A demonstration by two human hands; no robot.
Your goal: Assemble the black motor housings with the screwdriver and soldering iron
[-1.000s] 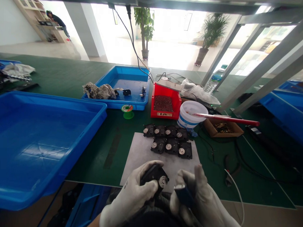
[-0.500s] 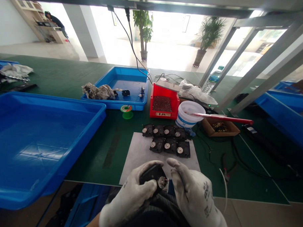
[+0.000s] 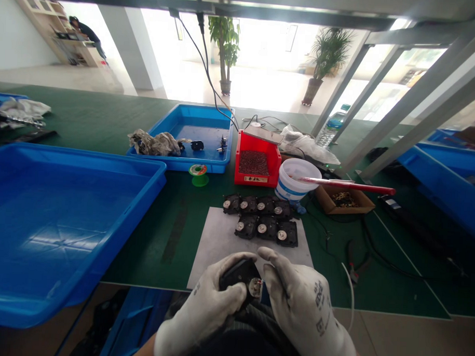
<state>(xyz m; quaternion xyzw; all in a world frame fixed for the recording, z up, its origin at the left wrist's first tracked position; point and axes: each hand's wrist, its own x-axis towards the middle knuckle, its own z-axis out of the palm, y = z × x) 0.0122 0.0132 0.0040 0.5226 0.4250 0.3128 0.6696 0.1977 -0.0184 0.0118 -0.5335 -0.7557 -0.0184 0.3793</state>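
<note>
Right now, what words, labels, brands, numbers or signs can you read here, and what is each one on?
"EDGE", as best I can tell: on the gloved right hand; smaller print there is unreadable.
Gloved left hand: dark mark, unreadable.
Red bin label: characters too blurred.
Green spool, white bucket and bottle: any markings are too small.

Backlight bleaches the far floor (image 3: 264, 88) while glare streaks the large blue tray (image 3: 70, 219).

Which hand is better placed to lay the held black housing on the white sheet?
Likely the left hand: it grips the black housing, while the right hand holds a mostly hidden blue item near the silver disc.
</note>
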